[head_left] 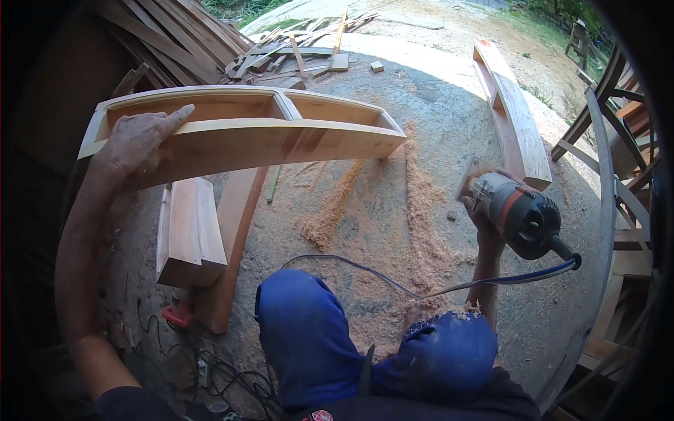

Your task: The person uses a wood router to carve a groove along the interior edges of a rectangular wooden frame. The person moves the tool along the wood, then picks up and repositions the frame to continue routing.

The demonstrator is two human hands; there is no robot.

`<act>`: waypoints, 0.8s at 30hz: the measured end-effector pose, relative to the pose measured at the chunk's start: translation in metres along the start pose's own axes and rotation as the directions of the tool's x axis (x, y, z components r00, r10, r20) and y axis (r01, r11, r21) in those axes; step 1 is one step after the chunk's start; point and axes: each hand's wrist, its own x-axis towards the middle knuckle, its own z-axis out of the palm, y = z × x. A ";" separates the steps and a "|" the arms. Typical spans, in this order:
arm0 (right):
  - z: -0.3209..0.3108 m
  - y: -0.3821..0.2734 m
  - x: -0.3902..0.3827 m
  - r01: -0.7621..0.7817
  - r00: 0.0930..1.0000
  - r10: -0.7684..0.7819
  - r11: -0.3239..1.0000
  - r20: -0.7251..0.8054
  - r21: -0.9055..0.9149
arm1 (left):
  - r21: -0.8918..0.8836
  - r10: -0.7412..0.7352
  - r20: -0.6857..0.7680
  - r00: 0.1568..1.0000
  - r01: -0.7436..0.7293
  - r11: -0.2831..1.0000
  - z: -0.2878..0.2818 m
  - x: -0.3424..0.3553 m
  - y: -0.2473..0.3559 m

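Note:
My left hand (140,137) grips the left end of a long, curved wooden frame (281,146), one digit stretched along its top edge. The frame has two open compartments split by a crosspiece, and its right end hangs over the sawdust. In my right hand (482,223) is an electric router (518,214) with a black motor end, an orange band and a pale square base. The router is held tilted, apart from the frame, its base turned up and away from me. Its cord (421,291) runs left past my knees. The cutter cannot be made out.
Another wooden frame (511,116) lies at the right. Below my left hand are a wooden block (191,231), a reddish board (235,245) and a red tool (178,314) near tangled cables (232,375). Shavings (428,224) cover the floor. Scrap wood (302,59) lies behind.

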 end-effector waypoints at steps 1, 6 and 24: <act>-0.006 0.003 0.003 0.003 1.000 -0.003 0.999 0.007 -0.038 | 0.044 0.025 -0.091 0.995 -0.022 0.999 0.000 0.003 -0.002; 0.001 -0.013 0.007 0.000 1.000 0.000 1.000 0.005 -0.002 | 0.380 0.348 -0.585 0.733 -0.131 0.916 -0.006 0.022 -0.050; -0.025 -0.021 0.004 0.051 0.997 -0.056 0.995 -0.055 -0.087 | 0.086 0.090 -0.996 0.020 -0.151 0.985 -0.051 0.118 0.004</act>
